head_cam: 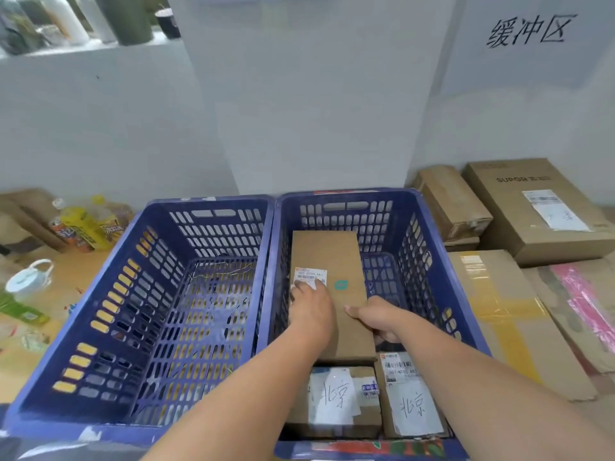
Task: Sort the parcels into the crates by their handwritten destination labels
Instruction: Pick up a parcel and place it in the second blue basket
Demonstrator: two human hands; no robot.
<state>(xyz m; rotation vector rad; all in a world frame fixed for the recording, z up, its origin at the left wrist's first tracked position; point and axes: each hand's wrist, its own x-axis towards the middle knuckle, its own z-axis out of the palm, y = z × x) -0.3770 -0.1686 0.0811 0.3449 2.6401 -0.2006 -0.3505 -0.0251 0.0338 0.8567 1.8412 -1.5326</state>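
Two blue slotted crates stand side by side. The left crate holds no parcels. Inside the right crate a long brown parcel with a white barcode label and a teal mark lies lengthwise. My left hand lies flat on its top by the label. My right hand grips its right edge, thumb on top and fingers curled under. Below it sit two smaller parcels with handwritten labels, one on the left, one on the right.
More cardboard boxes lie to the right of the crates: a large printed one, a narrow one, a taped one. On the left are snack bags, a white lidded cup and a green packet. A wall rises behind.
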